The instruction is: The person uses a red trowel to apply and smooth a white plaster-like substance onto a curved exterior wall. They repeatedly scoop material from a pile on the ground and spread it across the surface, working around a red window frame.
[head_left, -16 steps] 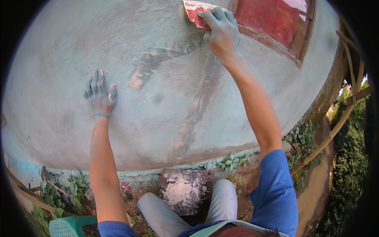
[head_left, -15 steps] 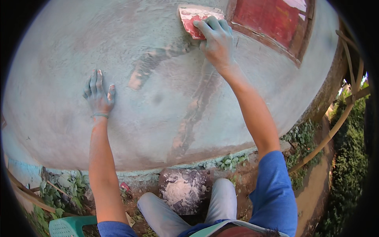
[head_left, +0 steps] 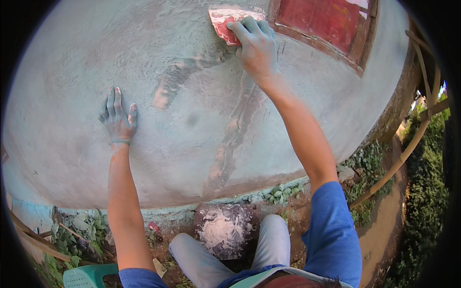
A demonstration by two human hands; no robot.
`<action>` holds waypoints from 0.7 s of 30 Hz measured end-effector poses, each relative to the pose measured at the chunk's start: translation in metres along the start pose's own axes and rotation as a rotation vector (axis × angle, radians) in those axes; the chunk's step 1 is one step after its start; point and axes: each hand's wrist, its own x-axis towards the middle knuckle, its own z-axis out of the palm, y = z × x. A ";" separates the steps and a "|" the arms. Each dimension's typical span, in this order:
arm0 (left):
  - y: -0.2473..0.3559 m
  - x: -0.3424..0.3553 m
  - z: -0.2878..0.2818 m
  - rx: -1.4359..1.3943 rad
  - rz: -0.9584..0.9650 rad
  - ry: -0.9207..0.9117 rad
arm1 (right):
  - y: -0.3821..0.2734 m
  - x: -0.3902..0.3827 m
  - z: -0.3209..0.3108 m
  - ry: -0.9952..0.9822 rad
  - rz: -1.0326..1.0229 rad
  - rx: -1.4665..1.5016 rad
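Observation:
My right hand [head_left: 256,43] grips a red scraper [head_left: 224,29] with white filler smeared along its wide edge, pressed against the pale blue-green wall [head_left: 158,158] beside a window frame. Flat on the same wall, fingers stretched out and dusted grey-blue, rests my left hand [head_left: 117,114]; it holds nothing. Between the hands, a rough patch [head_left: 175,79] of bare, darker surface curves up toward the scraper. A second long streak [head_left: 228,144] runs down the wall below my right hand. On the ground between my knees lies a dark board [head_left: 225,230] with a heap of white filler.
A wooden window frame [head_left: 331,50] with a red panel is at the upper right. Bent poles [head_left: 408,153] stand to the right, by a dirt path [head_left: 384,235] and greenery. A green plastic stool [head_left: 89,277] sits at the lower left. Small plants line the wall's foot.
My right hand and the scraper have shifted slightly left and up along the wall. The left hand stays nearly where it was on the wall.

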 end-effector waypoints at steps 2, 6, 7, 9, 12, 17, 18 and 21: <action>0.002 0.000 0.001 -0.001 -0.001 0.003 | -0.008 -0.018 -0.006 -0.069 0.014 0.035; -0.005 -0.002 0.000 0.032 -0.004 -0.005 | -0.021 -0.031 -0.028 -0.172 0.045 0.140; -0.003 -0.003 0.001 0.044 -0.014 -0.009 | -0.017 -0.026 -0.031 -0.120 0.037 0.127; -0.003 -0.001 0.001 0.024 -0.014 -0.001 | -0.007 -0.010 -0.033 -0.014 0.024 0.103; 0.001 -0.001 0.002 0.003 -0.016 0.004 | 0.009 0.018 -0.020 0.109 0.004 0.027; 0.000 -0.001 0.001 -0.002 -0.009 0.001 | -0.002 0.004 -0.003 -0.030 0.042 -0.038; 0.001 -0.001 0.001 -0.003 -0.009 -0.003 | -0.006 -0.007 -0.007 -0.059 0.044 -0.020; 0.000 -0.003 -0.001 0.014 -0.007 -0.016 | -0.018 -0.031 -0.019 -0.125 0.070 0.071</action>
